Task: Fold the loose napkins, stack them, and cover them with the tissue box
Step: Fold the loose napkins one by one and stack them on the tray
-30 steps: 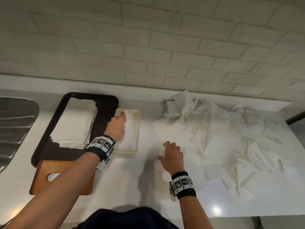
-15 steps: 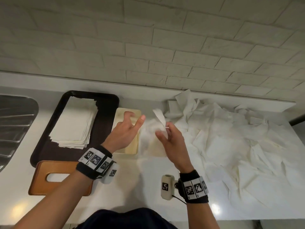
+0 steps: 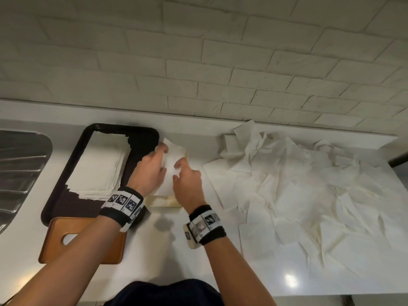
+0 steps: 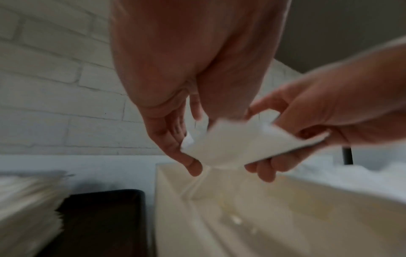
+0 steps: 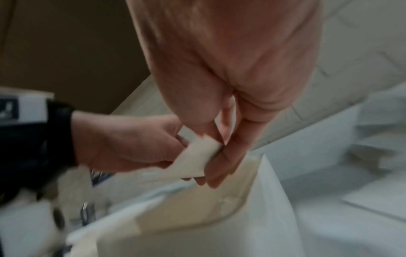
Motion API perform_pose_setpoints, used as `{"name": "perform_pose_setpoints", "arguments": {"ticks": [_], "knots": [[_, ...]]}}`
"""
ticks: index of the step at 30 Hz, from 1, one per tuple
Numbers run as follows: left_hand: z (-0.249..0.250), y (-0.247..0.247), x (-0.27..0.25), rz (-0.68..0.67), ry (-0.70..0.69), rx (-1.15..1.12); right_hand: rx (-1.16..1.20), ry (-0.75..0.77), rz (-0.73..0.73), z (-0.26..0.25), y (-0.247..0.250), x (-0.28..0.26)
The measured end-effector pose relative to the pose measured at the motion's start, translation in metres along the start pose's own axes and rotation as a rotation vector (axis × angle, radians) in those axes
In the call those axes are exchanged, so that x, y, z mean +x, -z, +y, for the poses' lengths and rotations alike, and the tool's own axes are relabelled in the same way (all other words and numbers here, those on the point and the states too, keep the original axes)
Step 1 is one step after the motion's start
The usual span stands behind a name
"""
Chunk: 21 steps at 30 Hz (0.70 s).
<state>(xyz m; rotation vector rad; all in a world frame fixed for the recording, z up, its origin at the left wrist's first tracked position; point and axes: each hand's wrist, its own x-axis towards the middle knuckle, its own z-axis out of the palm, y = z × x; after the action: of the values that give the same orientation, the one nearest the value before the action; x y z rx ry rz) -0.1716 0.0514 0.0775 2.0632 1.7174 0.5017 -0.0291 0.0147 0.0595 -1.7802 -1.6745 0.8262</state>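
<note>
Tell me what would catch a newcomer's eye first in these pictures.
Probably both hands, the left hand and right hand, holding one white napkin over the cream tray at mid-counter. Next, the big heap of loose napkins sprawling to the right, and the neat folded stack on the black tray to the left.

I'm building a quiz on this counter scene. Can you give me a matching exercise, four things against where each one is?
Things:
1. napkin stack
2. held napkin
3. loose napkins
4. wooden board

Places:
A. spread over the counter's right side
B. on the black tray
C. near edge of the counter, in front of the tray
D. between both hands, over the cream box

Pairs: 1-B, 2-D, 3-A, 4-C
</note>
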Motion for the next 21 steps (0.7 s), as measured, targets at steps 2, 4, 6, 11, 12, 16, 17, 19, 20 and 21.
{"name": "perform_pose_setpoints", "arguments": {"ticks": [2,4,6,11,12,16,17,19,20,21], "knots": [[-0.012,-0.009,-0.002,-0.039,-0.036,0.140,-0.268,0.064,-0.099,-0.002,-0.016,0.003],[-0.021,-0.016,-0.005,-0.029,-0.071,0.304,-0.458,0.135,-0.161,-0.004,-0.027,0.003],[-0.021,-0.017,-0.007,-0.028,-0.089,0.487,-0.528,0.173,-0.184,-0.007,-0.032,0.000],[-0.017,-0.023,-0.009,-0.329,-0.003,0.757,-0.387,0.038,0.042,0.007,0.011,0.001],[-0.017,-0.027,-0.010,-0.362,0.018,0.771,-0.370,-0.011,0.084,0.018,0.023,0.005],[-0.019,-0.037,-0.010,-0.396,0.036,0.827,-0.390,-0.227,0.084,0.082,0.053,0.020],[-0.020,-0.038,-0.009,-0.389,0.044,0.824,-0.443,-0.265,0.034,0.097,0.053,0.020],[-0.019,-0.034,-0.010,-0.372,0.070,0.793,-0.560,-0.268,-0.051,0.119,0.050,0.015],[-0.017,-0.032,-0.011,-0.344,0.075,0.777,-0.611,-0.234,-0.068,0.127,0.047,0.013],[-0.014,-0.029,-0.012,-0.296,0.073,0.752,-0.653,-0.197,-0.072,0.131,0.045,0.010]]}}
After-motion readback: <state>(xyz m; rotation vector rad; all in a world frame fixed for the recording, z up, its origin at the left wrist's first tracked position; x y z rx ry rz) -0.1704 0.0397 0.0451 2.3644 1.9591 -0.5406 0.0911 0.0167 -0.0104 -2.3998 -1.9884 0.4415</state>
